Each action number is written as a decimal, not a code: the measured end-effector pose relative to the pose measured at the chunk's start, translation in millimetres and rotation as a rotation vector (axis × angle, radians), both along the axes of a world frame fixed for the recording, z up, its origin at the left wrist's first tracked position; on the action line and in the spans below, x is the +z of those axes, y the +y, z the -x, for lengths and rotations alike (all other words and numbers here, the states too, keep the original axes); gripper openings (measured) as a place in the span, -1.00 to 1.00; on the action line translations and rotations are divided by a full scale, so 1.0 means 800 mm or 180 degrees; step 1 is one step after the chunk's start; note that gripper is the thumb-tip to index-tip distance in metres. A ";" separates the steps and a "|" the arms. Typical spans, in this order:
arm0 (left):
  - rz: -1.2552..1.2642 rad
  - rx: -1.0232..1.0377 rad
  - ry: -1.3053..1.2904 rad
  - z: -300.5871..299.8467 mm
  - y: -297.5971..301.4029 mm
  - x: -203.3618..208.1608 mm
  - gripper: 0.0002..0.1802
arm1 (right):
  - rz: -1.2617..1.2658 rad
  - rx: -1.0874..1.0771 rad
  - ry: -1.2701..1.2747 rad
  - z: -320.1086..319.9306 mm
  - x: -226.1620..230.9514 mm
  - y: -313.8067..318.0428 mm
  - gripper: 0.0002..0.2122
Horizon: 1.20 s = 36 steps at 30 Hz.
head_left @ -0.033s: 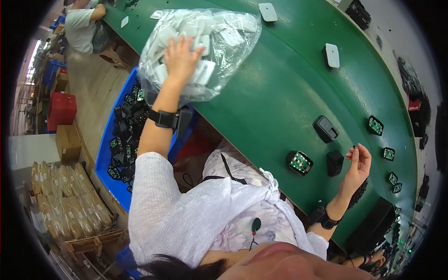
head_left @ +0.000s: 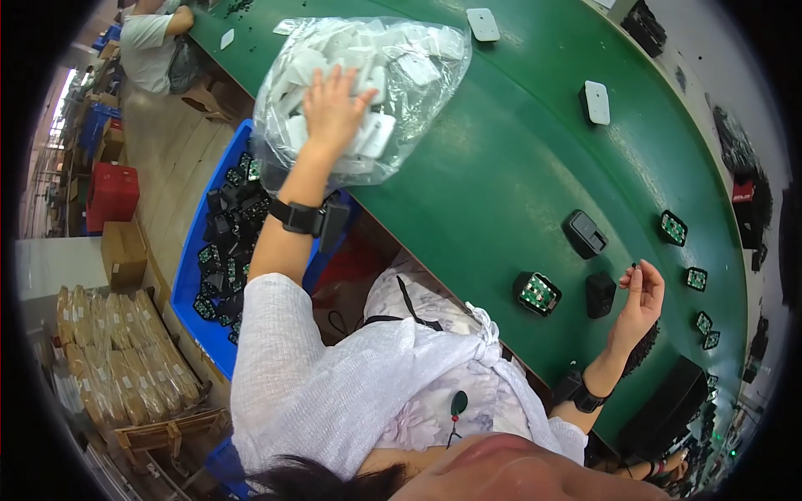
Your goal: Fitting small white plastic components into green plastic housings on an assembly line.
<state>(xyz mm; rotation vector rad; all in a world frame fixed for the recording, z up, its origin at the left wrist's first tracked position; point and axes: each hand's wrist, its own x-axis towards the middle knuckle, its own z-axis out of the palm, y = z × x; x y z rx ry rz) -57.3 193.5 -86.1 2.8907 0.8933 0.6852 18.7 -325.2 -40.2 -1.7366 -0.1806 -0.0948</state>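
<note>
My left hand (head_left: 332,115) lies with its fingers spread on white plastic covers (head_left: 373,136), heaped in a clear plastic bag (head_left: 426,113) at the table's left. It grips none of them. Over on the right, my right hand (head_left: 638,301) is raised with thumb and forefinger pinching a tiny black part (head_left: 634,265), too small to identify. Close beside that hand stands a black block-shaped housing (head_left: 600,294). Left of it sits a black case with a green circuit board (head_left: 539,293) facing up. Farther back is a black casing with a recess (head_left: 585,234).
A blue bin (head_left: 189,288) full of black housings stands below the table's left edge. Two white covers (head_left: 596,103) (head_left: 482,25) lie on the green table (head_left: 476,159). Several board-filled cases (head_left: 673,227) line the right side, near a black box (head_left: 662,407). Another person (head_left: 150,50) sits far left.
My left hand has slid very slightly right and nearer across the covers. The whole view has shifted a little; my right hand keeps its pinch.
</note>
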 end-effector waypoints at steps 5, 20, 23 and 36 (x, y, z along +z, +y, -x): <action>0.0109 -0.0621 -0.0245 -0.020 -0.079 -0.005 -0.35 | 0.0033 0.0066 0.0029 0.001 -0.004 -0.004 -0.83; 0.1670 -0.2419 -0.1260 -0.022 -0.187 0.063 -0.58 | -0.0025 0.0064 0.0034 0.005 -0.002 -0.002 -0.83; 0.2528 -0.2045 -0.1490 -0.018 -0.163 0.084 -0.63 | -0.0049 0.0045 -0.0031 0.006 -0.004 -0.006 -0.83; 0.0852 -0.1049 -0.0173 -0.016 -0.062 0.031 -0.61 | -0.0022 0.0011 -0.0043 0.009 -0.003 -0.007 -0.83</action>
